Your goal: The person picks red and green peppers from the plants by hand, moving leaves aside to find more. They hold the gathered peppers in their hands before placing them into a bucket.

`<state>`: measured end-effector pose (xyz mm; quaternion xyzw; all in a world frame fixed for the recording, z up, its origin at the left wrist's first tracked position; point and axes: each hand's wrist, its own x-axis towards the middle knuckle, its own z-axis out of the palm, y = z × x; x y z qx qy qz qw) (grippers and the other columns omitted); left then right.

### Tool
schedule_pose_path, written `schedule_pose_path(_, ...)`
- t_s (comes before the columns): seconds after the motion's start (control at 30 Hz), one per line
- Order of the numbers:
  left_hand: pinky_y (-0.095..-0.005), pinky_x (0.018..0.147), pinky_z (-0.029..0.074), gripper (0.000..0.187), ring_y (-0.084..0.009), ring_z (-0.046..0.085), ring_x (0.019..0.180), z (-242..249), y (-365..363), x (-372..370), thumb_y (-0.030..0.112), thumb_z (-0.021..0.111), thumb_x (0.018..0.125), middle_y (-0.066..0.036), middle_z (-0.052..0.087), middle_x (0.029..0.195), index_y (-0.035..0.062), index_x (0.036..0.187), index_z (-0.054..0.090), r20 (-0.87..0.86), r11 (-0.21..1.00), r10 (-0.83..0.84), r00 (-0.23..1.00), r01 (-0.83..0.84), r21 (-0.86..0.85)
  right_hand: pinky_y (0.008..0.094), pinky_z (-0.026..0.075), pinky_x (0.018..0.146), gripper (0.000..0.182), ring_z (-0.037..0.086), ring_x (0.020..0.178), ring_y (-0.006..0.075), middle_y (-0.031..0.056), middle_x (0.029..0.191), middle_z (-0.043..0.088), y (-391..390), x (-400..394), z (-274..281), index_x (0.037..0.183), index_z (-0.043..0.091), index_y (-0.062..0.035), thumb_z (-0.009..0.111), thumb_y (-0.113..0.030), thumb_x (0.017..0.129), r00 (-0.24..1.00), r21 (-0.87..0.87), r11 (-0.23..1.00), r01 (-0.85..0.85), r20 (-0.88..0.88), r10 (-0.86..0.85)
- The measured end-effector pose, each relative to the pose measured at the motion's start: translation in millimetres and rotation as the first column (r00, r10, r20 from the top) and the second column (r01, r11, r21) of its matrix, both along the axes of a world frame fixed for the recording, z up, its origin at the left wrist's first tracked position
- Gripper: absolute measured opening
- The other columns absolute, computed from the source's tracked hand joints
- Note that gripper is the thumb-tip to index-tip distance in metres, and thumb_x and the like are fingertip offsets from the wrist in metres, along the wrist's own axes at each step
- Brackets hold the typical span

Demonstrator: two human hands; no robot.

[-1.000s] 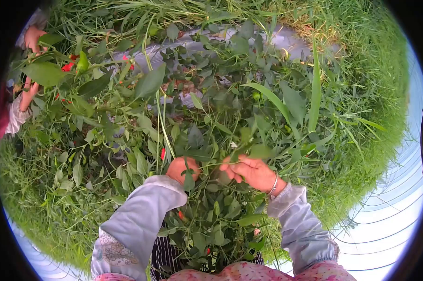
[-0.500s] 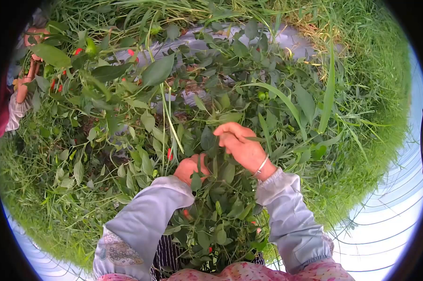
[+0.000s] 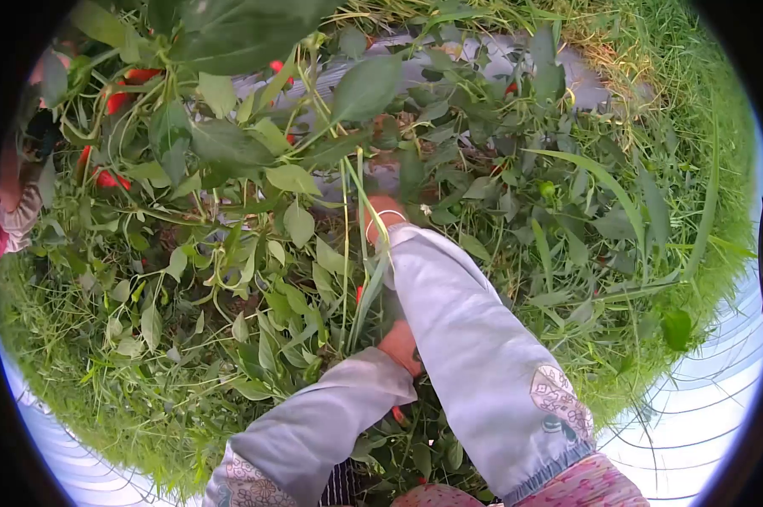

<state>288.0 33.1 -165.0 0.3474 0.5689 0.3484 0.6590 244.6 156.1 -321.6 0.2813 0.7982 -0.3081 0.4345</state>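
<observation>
My right hand reaches forward among the pepper plants, a white bracelet on its wrist. Leaves and stems cover its fingers. Lower down, my left hand is low in the foliage beside my right sleeve, its fingers out of sight. Close to the left hand, a red chili pepper hangs below, and another red pepper shows partly behind long grass blades. What either hand touches is hidden.
Large pepper leaves loom close at the upper left, with red peppers among them. Another person's sleeve shows at the left edge. Grey plastic sheeting covers ground at the back; tall grass grows on the right.
My right hand has moved forward and left, deeper into the leaves. My left hand now appears lower and farther right. The view has shifted, bringing the upper-left leaves closer.
</observation>
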Motion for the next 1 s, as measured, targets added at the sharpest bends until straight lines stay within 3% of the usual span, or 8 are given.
schedule_pose_path(0.07,-0.0443,0.078,0.046,0.042,-0.0384,0.056,0.087,-2.4,-2.3,5.4,0.021,0.057,0.07,-0.024,0.057,0.092,0.0079,0.109,0.055,0.028,1.0,0.022,0.999,-0.022,0.021,0.0407,0.052,0.071,0.022,0.063,0.085,0.0334,0.0174,0.095,0.064,-8.0,3.8,-22.8,0.094,0.067,-0.0051,0.054,-0.017,0.081,0.996,0.039,0.996,-0.075,0.052,0.073)
schedule_pose_path(0.1,-0.0443,0.078,0.046,0.042,-0.0385,0.056,0.087,-3.8,-1.7,6.2,0.02,0.057,0.07,-0.024,0.057,0.093,0.008,0.11,0.055,0.037,0.999,0.031,0.999,-0.032,0.025,0.0417,0.052,0.07,0.022,0.064,0.084,0.0325,0.0169,0.093,0.065,-13.0,5.8,-29.2,0.094,0.068,-0.0073,0.052,-0.018,0.083,0.993,0.093,0.995,0.026,0.112,-0.037)
schedule_pose_path(0.47,-0.0445,0.079,0.045,0.044,-0.0392,0.055,0.09,0.8,3.8,1.3,0.02,0.057,0.069,-0.024,0.056,0.097,0.0087,0.111,0.055,0.033,1.0,0.007,0.999,-0.007,0.009,0.0392,0.051,0.07,0.021,0.062,0.081,0.0295,0.0146,0.09,0.064,0.5,22.1,-61.1,0.093,0.065,-0.0072,0.054,-0.02,0.08,0.966,0.242,0.942,0.233,0.054,-0.253)
schedule_pose_path(0.9,-0.0447,0.08,0.044,0.046,-0.0402,0.054,0.093,-17.3,-9.3,12.9,0.019,0.057,0.068,-0.025,0.055,0.102,0.0097,0.113,0.055,0.095,0.993,0.09,0.991,-0.097,0.064,0.0362,0.049,0.071,0.02,0.06,0.078,0.0259,0.0118,0.085,0.063,5.3,46.1,-82.9,0.091,0.063,-0.0071,0.057,-0.021,0.078,0.925,0.269,0.89,0.368,-0.007,-0.38)
schedule_pose_path(1.0,-0.0453,0.082,0.043,0.047,-0.0407,0.051,0.095,-18.5,-16.3,18.4,0.016,0.056,0.066,-0.023,0.052,0.109,0.0101,0.113,0.055,-0.07,0.971,0.136,0.988,-0.119,0.207,0.0356,0.048,0.071,0.02,0.059,0.077,0.0251,0.0112,0.084,0.063,7.0,50.3,-87.1,0.09,0.062,-0.0071,0.057,-0.022,0.077,0.917,0.245,0.888,0.389,-0.011,-0.399)
